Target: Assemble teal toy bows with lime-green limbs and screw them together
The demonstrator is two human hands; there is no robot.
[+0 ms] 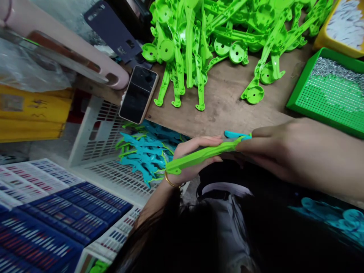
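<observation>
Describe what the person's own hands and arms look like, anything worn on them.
Both hands are bare, no gloves. The left hand has a thin gold-coloured bangle around its wrist. The right hand wears nothing that shows, and its forearm is bare with no sleeve in view. No rings, watch or markings can be made out on either hand.

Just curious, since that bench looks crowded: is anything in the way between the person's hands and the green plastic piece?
No. Both the left hand and the right hand already grip the green plastic piece, with nothing between.
</observation>
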